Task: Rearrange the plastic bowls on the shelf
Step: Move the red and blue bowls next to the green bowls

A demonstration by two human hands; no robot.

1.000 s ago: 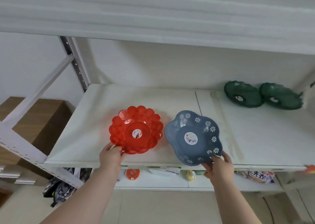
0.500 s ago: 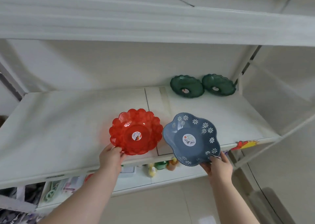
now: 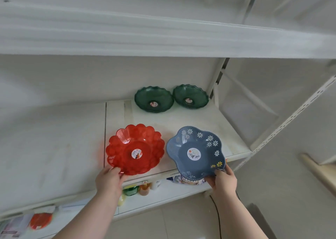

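A red scalloped plastic bowl (image 3: 135,148) is over the white shelf (image 3: 54,147) near its front edge; my left hand (image 3: 109,181) grips its near rim. To its right a blue bowl with white daisies (image 3: 195,152) hangs partly past the shelf's front edge, with my right hand (image 3: 222,181) gripping its near right rim. Two dark green scalloped bowls stand side by side at the back right of the shelf: the left one (image 3: 153,99) and the right one (image 3: 190,96).
A white shelf board (image 3: 163,38) hangs low overhead. A perforated upright post (image 3: 291,116) stands at the shelf's right end. On the lower shelf (image 3: 163,198) are small bottles, packets and a red item (image 3: 41,220) at the left.
The view has swung to the right along the shelf. Both bowls, still in my hands, have shifted rightward, nearer the two green bowls and the shelf's right end.
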